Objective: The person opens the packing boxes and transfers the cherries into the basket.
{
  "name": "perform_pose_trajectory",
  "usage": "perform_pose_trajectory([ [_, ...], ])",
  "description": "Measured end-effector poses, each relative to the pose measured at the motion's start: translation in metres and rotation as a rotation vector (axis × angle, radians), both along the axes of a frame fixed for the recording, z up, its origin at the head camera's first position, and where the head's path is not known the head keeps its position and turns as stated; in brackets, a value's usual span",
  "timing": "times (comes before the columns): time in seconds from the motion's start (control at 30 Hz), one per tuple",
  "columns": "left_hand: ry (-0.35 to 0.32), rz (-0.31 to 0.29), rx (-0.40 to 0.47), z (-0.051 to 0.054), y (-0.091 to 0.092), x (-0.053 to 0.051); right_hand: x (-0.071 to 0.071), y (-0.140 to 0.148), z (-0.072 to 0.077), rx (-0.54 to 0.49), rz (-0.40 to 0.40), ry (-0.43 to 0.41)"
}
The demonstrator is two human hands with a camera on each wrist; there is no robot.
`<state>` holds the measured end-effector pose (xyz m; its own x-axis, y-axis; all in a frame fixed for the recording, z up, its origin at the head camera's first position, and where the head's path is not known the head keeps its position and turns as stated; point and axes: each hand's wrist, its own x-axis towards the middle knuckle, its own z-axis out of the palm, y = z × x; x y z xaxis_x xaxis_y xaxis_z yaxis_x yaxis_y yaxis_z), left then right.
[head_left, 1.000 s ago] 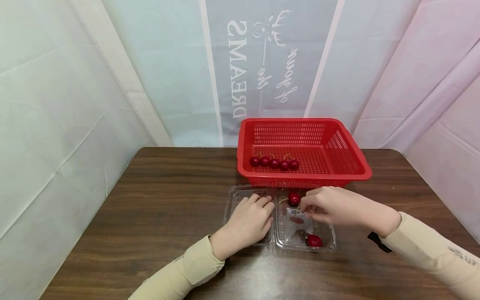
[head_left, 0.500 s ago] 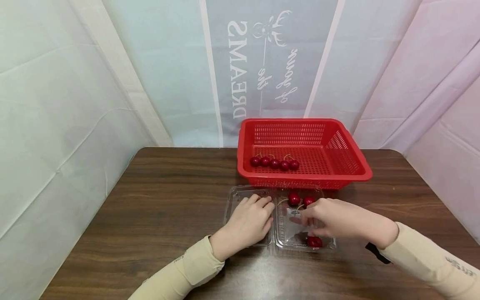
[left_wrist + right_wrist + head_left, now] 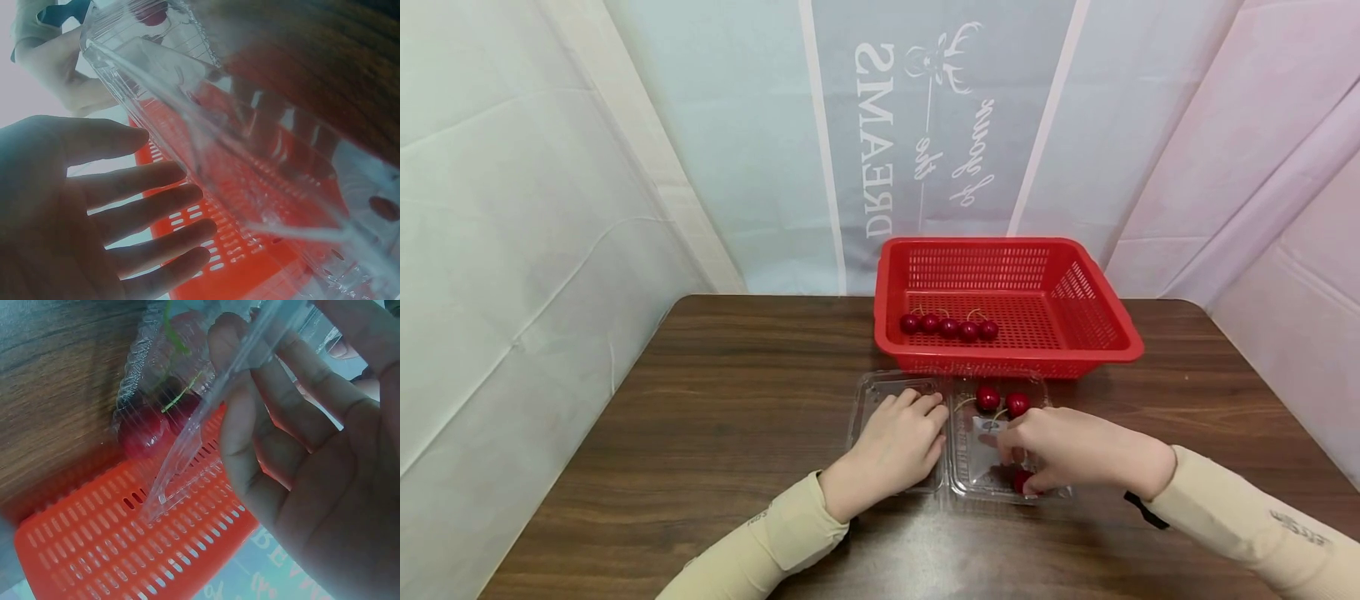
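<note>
Nearby, lettering point(image 3: 1300, 527) on the right sleeve point(image 3: 1217, 492) was illegible; the right hand point(image 3: 1067, 450), fingers apart, partly hid the nearest cherry point(image 3: 1020, 479) in the clear container point(image 3: 981, 493); the left hand point(image 3: 891, 450), fingers straight, lay over its left half; beyond the red basket point(image 3: 1015, 354), the cloth point(image 3: 955, 221) read “DREAMS”, flipped.

Dark wood-grain table point(image 3: 730, 400) in front, pale curtain point(image 3: 737, 125) rising behind!
White sheet point(image 3: 512, 208) along the left, pinkish cloth point(image 3: 1247, 150) creasing at the right, and there, mid-curtain, sideways white lettering point(image 3: 876, 137) spells "DREAMS", an antlered deer head point(image 3: 927, 61) beside it.
</note>
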<state>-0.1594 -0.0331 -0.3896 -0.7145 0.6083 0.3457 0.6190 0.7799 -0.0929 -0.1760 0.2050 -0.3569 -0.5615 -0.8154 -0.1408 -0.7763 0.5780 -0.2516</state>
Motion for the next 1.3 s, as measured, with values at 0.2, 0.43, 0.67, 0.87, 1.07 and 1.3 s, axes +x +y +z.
perform_pose_trajectory([
  [0.2,-0.005,0.003,-0.001,-0.001,0.000,-0.001,0.001,-0.003,-0.002,0.040,-0.016,-0.006],
  [0.43,0.004,-0.001,0.001,0.000,0.000,0.000,0.001,-0.005,-0.005,0.061,-0.008,-0.025],
  [0.67,-0.007,0.000,-0.002,0.000,0.000,-0.001,0.002,-0.004,-0.008,0.054,0.011,0.031],
  [0.87,-0.019,0.001,-0.007,0.001,0.000,0.000,0.002,-0.002,-0.009,0.052,0.019,0.037],
  [1.07,-0.022,0.002,-0.004,0.001,0.000,0.000,0.001,0.001,-0.014,-0.029,0.070,0.052],
  [1.3,-0.018,0.004,-0.001,0.001,0.000,0.000,0.000,0.002,-0.017,-0.052,0.097,0.088],
])
